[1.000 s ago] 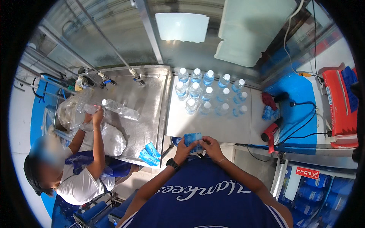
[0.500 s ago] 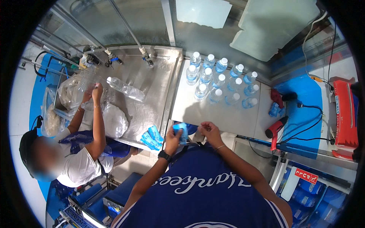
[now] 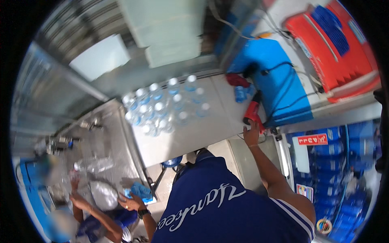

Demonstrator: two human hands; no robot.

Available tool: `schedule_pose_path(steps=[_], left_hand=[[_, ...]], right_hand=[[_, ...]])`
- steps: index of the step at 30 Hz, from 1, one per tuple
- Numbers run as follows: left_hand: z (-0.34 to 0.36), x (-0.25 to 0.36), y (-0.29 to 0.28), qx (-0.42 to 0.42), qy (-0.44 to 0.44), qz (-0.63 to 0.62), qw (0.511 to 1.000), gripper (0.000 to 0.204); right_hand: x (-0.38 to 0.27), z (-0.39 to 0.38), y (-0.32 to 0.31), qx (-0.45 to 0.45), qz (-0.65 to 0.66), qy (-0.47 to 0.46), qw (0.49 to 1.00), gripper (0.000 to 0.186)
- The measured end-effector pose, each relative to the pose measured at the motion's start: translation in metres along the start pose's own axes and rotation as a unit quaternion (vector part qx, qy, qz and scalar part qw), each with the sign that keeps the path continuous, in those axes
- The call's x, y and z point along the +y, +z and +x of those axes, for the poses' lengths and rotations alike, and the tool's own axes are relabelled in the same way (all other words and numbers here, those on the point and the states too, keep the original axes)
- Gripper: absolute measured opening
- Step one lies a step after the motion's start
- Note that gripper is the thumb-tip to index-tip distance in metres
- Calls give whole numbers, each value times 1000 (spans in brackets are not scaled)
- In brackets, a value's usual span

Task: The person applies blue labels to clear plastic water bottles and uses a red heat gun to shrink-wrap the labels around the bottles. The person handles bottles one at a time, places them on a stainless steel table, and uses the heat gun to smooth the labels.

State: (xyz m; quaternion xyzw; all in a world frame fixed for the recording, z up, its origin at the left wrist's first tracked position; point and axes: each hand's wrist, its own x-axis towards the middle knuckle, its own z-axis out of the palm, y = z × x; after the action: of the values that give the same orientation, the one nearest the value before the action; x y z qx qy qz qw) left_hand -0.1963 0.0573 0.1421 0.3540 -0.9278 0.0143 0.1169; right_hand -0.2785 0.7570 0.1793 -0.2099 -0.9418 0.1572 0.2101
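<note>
My right hand [image 3: 252,133] is at the red heat gun [image 3: 253,110], which lies at the right end of the white counter. Its fingers are apart and overlap the tool near the handle; a firm grip does not show. At the lower left, my left hand [image 3: 131,203] has its fingers spread at the blue plastic label sleeves [image 3: 139,191] on the sink's front edge. Capped clear bottles [image 3: 160,108] with blue labels stand in rows on the counter.
A co-worker's hands [image 3: 83,200] are over the metal sink [image 3: 121,133] at left, near a lying clear bottle [image 3: 95,165] and a clear plastic bag [image 3: 104,195]. Dark cords [image 3: 283,95] cross the blue surface. Blue-bottle packs [image 3: 326,162] stand at right beside a red case [image 3: 324,52].
My view has turned right. My hands have parted: the right has reached the heat gun, the left has moved left to the label sleeves, and the blue sleeve is no longer between them.
</note>
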Motion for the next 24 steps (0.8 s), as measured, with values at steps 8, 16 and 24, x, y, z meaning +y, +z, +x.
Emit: schedule_pose_path(steps=[8, 16, 24], left_hand=[[29, 195, -71, -15, 232, -252, 939, 43], [177, 390, -132, 37, 300, -429, 851, 31], [254, 423, -72, -191, 396, -143, 887, 45]], right_hand=[[140, 51, 42, -220, -199, -17, 955, 50], [121, 57, 47, -155, -108, 171, 967, 40], [120, 52, 52, -154, 324, 256, 898, 36]])
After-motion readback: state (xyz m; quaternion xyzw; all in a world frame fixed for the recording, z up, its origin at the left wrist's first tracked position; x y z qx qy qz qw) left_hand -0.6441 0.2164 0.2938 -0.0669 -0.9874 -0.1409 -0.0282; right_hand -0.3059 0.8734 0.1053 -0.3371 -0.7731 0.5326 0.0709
